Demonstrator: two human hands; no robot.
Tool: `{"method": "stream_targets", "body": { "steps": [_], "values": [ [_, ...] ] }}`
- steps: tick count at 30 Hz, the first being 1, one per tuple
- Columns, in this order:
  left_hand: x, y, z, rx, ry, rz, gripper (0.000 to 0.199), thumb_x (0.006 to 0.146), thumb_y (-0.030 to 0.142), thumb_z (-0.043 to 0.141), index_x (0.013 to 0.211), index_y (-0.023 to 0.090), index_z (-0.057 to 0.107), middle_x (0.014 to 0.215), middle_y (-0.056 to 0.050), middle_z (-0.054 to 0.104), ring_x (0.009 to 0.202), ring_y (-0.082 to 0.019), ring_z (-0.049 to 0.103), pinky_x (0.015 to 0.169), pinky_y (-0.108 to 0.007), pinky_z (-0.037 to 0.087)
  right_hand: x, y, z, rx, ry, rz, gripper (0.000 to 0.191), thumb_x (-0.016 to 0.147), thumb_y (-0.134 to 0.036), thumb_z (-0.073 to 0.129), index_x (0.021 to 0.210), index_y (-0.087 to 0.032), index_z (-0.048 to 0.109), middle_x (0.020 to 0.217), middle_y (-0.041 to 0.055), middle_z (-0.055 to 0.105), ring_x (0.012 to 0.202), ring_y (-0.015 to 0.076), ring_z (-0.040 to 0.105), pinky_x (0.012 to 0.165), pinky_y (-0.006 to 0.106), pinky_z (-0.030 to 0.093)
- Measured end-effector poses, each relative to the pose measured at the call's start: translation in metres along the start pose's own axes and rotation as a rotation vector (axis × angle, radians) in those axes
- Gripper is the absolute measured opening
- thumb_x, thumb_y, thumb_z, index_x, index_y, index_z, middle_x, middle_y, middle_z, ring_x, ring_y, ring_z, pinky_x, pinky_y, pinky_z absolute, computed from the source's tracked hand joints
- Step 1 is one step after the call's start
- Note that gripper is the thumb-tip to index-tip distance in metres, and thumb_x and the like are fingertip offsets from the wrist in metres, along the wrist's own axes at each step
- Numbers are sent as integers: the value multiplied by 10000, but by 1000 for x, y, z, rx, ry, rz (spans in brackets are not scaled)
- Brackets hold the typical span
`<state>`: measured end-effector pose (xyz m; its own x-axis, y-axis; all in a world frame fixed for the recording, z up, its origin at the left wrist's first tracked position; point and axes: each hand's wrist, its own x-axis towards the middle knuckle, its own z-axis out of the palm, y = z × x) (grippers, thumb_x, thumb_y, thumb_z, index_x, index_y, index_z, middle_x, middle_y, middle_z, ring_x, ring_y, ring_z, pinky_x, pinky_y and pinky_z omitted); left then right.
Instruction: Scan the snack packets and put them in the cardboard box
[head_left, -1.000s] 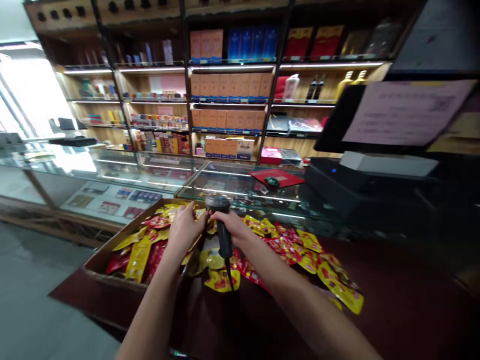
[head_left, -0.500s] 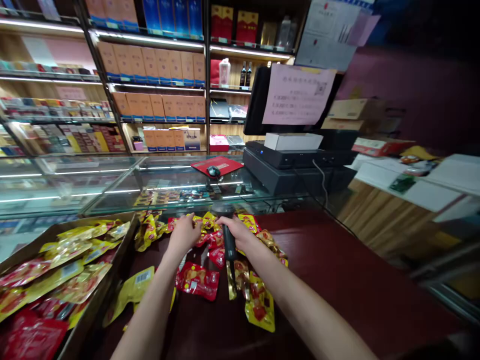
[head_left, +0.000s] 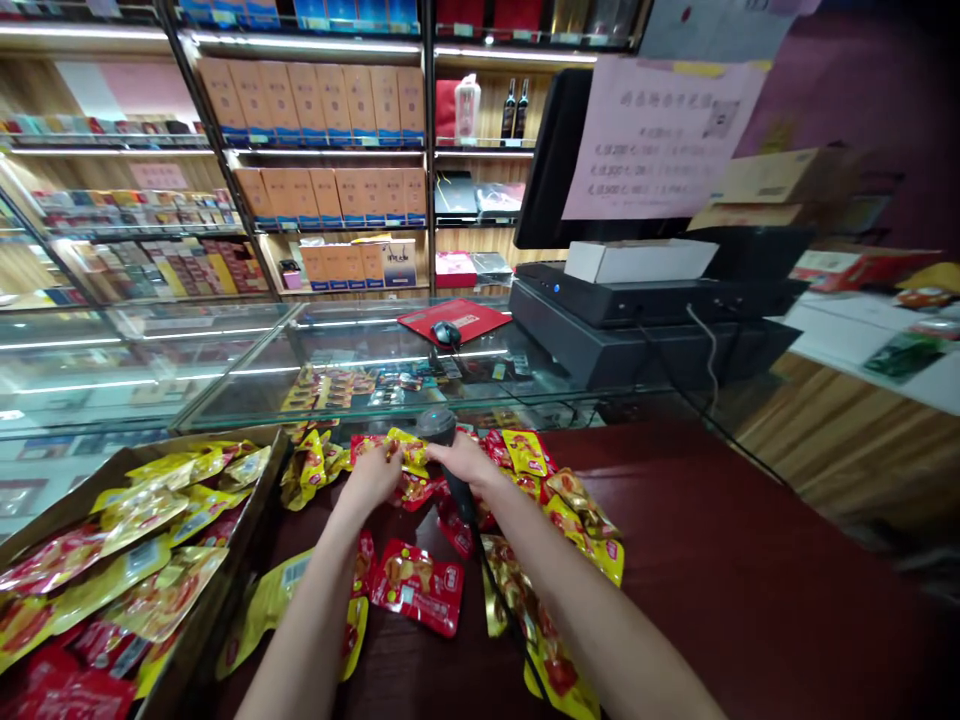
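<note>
My right hand (head_left: 474,462) is wrapped round the handle of a black corded barcode scanner (head_left: 437,428), whose head points away from me. Just to its left, my left hand (head_left: 375,472) has its fingers closed at the edge of a yellow snack packet (head_left: 407,450). Red and yellow packets lie around both hands on the dark red tabletop (head_left: 675,560). One red packet (head_left: 418,587) lies flat between my forearms. More yellow packets (head_left: 585,520) are spread right of my right hand.
An open cardboard box (head_left: 259,470) of packets stands at the left. Beyond the tabletop is a glass counter (head_left: 352,345) with a mouse (head_left: 445,333) on a red mat. A monitor (head_left: 555,160) and dark cash drawer (head_left: 570,335) stand behind, right.
The view has shifted, so the monitor and counter appear larger. The scanner's head now shows above my right hand, and its handle tilts more to the left.
</note>
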<state>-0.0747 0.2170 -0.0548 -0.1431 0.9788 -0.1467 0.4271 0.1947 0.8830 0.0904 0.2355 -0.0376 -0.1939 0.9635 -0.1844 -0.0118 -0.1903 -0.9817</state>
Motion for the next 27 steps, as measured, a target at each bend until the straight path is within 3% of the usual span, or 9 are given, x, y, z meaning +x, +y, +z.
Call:
{"method": "stream_targets", "body": {
  "steps": [3, 6, 10, 13, 17, 23, 27],
  "values": [
    [-2, 4, 1, -26, -107, -83, 335, 726, 466, 616, 836, 156, 678, 560, -64, 636, 482, -225, 615, 473, -296, 452, -5, 3, 0, -3, -28, 7, 121, 589, -229, 643, 662, -132, 645, 594, -12, 598, 594, 126, 521, 565, 237, 390],
    [-6, 11, 0, -147, -141, -83, 385, 689, 541, 647, 735, 159, 638, 545, -34, 592, 484, -193, 591, 455, -284, 463, -14, 4, 0, 61, -90, -20, 160, 603, -238, 627, 719, -134, 660, 652, 7, 632, 646, 139, 557, 616, 248, 418],
    [-16, 22, -5, -277, -239, 24, 386, 610, 501, 743, 732, 153, 633, 546, 25, 527, 491, -128, 535, 493, -276, 510, -29, 1, 2, 126, -79, -63, 192, 592, -215, 627, 764, -142, 671, 689, 3, 649, 655, 133, 552, 651, 255, 415],
    [-23, 29, -11, -345, -292, 67, 404, 570, 435, 797, 834, 159, 668, 661, -6, 610, 591, -139, 585, 522, -260, 527, -42, -7, 2, 108, -70, -97, 186, 610, -216, 640, 780, -149, 679, 712, -1, 662, 671, 138, 561, 684, 268, 419],
    [-26, 32, -20, -464, -330, 38, 453, 593, 403, 804, 966, 187, 664, 881, -62, 692, 718, -153, 642, 518, -203, 502, -58, -22, 3, 122, -129, -137, 229, 620, -214, 656, 842, -167, 692, 797, 6, 692, 781, 170, 602, 785, 301, 438],
    [-23, 25, -28, -564, -357, 32, 443, 654, 379, 783, 1023, 174, 650, 897, -76, 704, 640, -125, 640, 518, -205, 506, -70, -31, 6, 43, -173, -222, 234, 627, -202, 643, 851, -152, 688, 880, 22, 697, 896, 196, 600, 862, 319, 434],
    [-16, 18, -30, -627, -276, 13, 467, 651, 405, 778, 1032, 167, 652, 892, -79, 715, 646, -153, 662, 560, -256, 532, -74, -31, 11, 49, -119, -208, 263, 633, -219, 649, 886, -160, 691, 908, 30, 703, 882, 188, 616, 845, 310, 460]
  ]
}}
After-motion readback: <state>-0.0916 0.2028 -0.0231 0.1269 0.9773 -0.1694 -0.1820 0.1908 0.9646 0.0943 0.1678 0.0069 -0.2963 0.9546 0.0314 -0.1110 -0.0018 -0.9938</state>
